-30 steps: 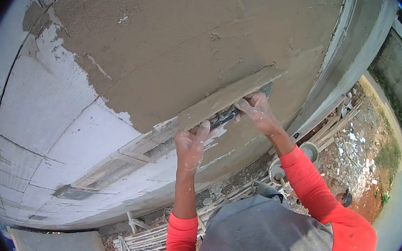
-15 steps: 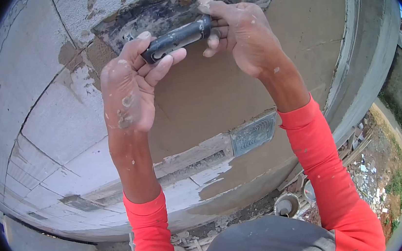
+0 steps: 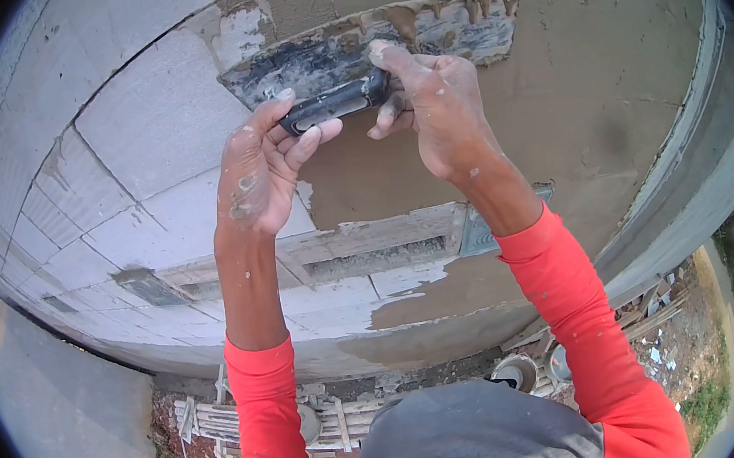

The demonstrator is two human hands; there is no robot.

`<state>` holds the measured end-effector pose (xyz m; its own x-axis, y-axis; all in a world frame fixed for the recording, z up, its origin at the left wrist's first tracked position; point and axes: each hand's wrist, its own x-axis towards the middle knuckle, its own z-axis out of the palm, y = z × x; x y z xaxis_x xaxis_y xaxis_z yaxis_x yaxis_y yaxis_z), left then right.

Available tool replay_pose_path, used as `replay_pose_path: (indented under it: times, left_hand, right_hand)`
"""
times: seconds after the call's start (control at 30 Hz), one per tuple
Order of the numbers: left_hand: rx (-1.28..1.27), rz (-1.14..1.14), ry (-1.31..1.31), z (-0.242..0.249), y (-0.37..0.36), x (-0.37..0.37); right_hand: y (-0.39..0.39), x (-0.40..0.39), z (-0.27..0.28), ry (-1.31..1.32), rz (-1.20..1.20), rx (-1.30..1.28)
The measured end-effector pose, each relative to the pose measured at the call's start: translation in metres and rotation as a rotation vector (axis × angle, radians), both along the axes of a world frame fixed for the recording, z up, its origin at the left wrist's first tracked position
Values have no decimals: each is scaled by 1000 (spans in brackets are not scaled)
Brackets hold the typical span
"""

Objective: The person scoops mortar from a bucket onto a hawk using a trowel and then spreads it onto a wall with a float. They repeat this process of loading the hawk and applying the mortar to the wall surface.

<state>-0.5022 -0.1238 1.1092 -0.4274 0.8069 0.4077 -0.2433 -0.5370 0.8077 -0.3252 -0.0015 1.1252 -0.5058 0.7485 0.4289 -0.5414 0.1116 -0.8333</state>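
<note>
Both my hands hold a long plastering trowel by its black handle [image 3: 336, 104]. Its wide blade [image 3: 314, 63], smeared with wet mortar along the far edge, lies against or very close to the wall. My left hand [image 3: 255, 169] pinches the handle's left end between thumb and fingers. At the handle's right end, my right hand [image 3: 445, 104] is closed, with the thumb on top and the fingers curled below. Brown wet plaster [image 3: 569, 109] covers the wall around and to the right of the blade. Bare pale blocks [image 3: 154, 117] show to the left.
Below the trowel, a slot-like recess [image 3: 379, 259] runs along the wall beside a grey box [image 3: 477, 228], partly behind my right forearm. Buckets [image 3: 518, 372], bamboo staging [image 3: 352, 423] and rubble lie below. A head in a grey covering [image 3: 478, 436] fills the bottom middle.
The trowel and both hands have moved down the wall, closer to the recess. My view has shifted, with more ground and block wall showing at the left. Both hands keep their hold.
</note>
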Motion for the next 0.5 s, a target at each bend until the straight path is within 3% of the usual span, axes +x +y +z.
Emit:
replay_pose_path:
  times: [0.07, 0.13, 0.17, 0.23, 0.27, 0.33, 0.4, 0.5]
  left_hand:
    - [176, -57, 76, 57, -2, -4]
    - [292, -106, 220, 110, -1, -7]
    - [322, -174, 241, 114, -5, -10]
    - [387, -324, 295, 119, -11, -14]
    - [384, -188, 295, 94, -15, -5]
    - [87, -56, 199, 39, -28, 12]
    - [-73, -10, 77, -28, -22, 18]
    - [-143, -36, 44, -45, -14, 18]
  right_hand:
    - [-1, -11, 49, 131, -7, 98]
    - [2, -8, 97, 227, 64, 371]
    - [5, -8, 110, 285, 97, 521]
    - [-4, -5, 94, 313, -7, 478]
    - [-12, -1, 78, 332, -64, 459]
    - [-37, 12, 23, 147, -93, 208]
    - [-35, 11, -43, 24, -119, 36]
    - [-23, 0, -77, 57, -84, -81]
